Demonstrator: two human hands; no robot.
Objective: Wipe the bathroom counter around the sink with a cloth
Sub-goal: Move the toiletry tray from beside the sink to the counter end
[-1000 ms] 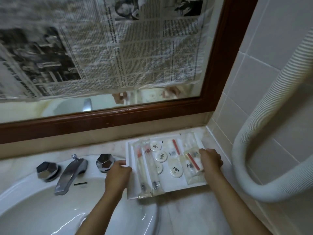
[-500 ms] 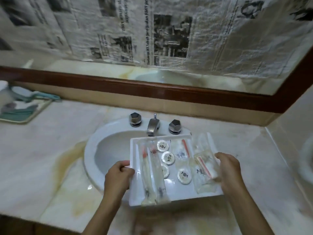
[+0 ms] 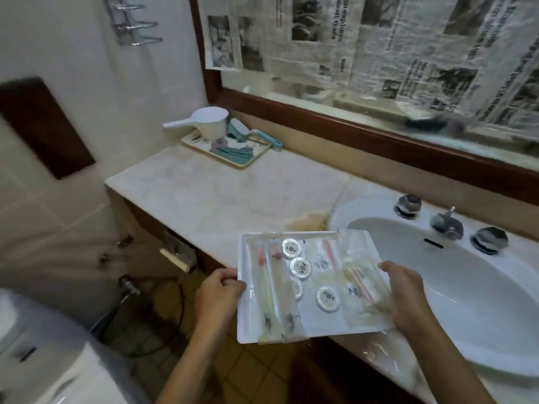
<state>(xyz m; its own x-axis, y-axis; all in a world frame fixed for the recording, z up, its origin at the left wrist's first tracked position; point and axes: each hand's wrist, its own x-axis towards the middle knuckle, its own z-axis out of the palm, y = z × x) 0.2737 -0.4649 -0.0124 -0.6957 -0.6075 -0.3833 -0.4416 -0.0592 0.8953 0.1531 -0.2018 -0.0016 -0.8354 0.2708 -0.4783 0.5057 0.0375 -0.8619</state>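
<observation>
White plastic tray (image 3: 323,322) of wrapped toiletries hangs level over the near edge of the desk (image 3: 233,193), just left of the sink (image 3: 466,287). The left grip (image 3: 217,295) pinches its left rim, thumb on top; the right grip (image 3: 408,295) curls round the right rim, over loose sachets. No cloth shows. Clearing likely comes first: keep the tray flat so the round soaps (image 3: 300,266) don't slide, and set it down far left, near the patterned tray (image 3: 242,161).

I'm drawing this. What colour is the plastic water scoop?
The water scoop is white; head view.
</observation>
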